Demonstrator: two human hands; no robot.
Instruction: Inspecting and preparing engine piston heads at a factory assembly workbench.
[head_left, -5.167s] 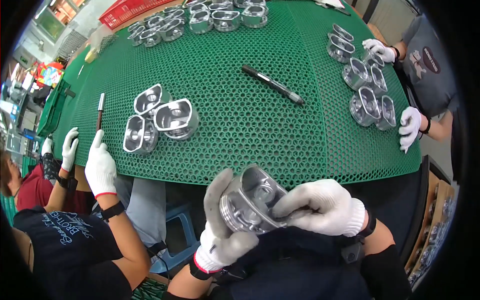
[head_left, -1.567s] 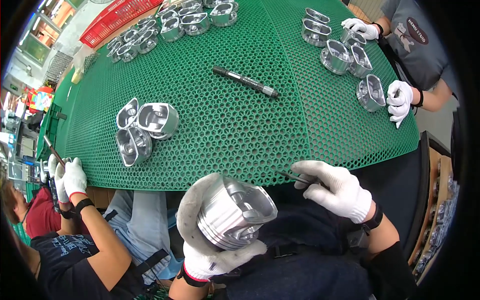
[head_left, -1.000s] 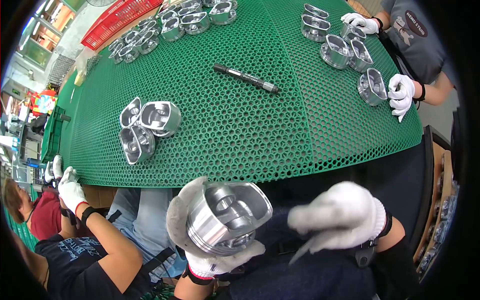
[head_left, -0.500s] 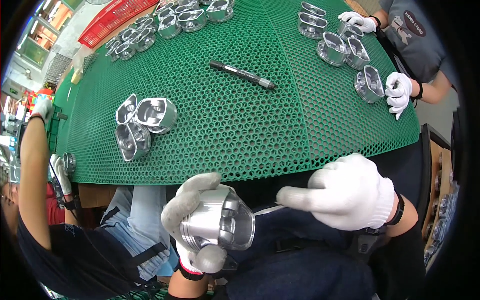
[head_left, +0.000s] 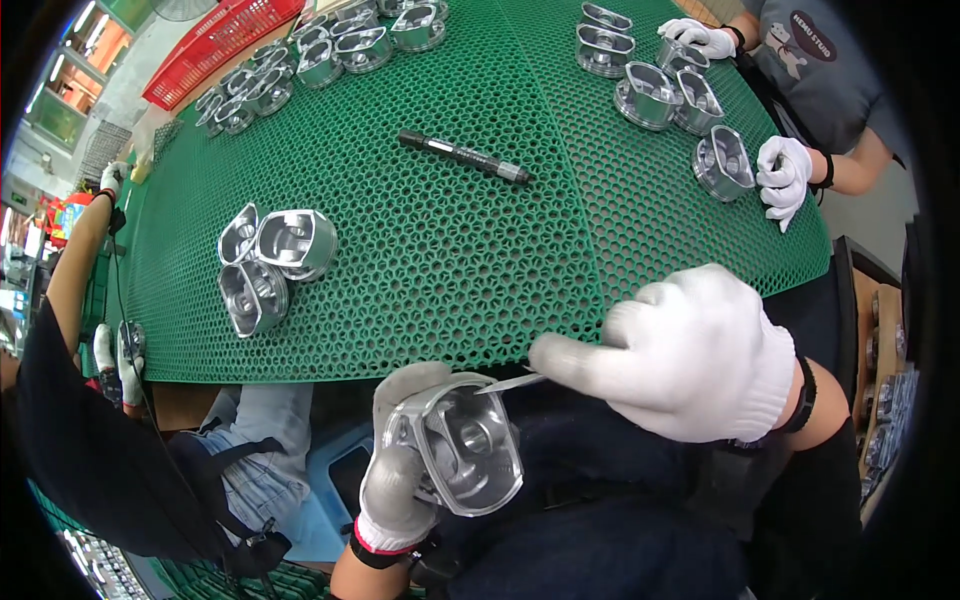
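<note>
My gloved left hand [head_left: 398, 490] is wrapped round a silver metal piston [head_left: 468, 445] just below the table's near edge. The piston's hollow side faces up and toward me, showing the pin bosses inside. In my gloved right hand [head_left: 690, 360] is a thin, pointed metal blade [head_left: 512, 382]; its handle is hidden in my fist. My index finger lies along the blade, whose tip is at the piston's upper rim. Three pistons [head_left: 298, 243] stand close together on the green mat to the left. A black marker pen [head_left: 465, 157] lies farther back.
The green honeycomb mat [head_left: 440, 270] covers the table. Many pistons [head_left: 362, 48] stand at the back left beside a red basket [head_left: 215, 52]. A co-worker's gloved hand [head_left: 785, 180] rests near pistons [head_left: 722, 165] on the right. Another person [head_left: 110, 440] sits close at my left.
My left hand has turned the piston so its hollow side faces me more. The blade has moved up and left onto the rim. The person at left has reached farther forward.
</note>
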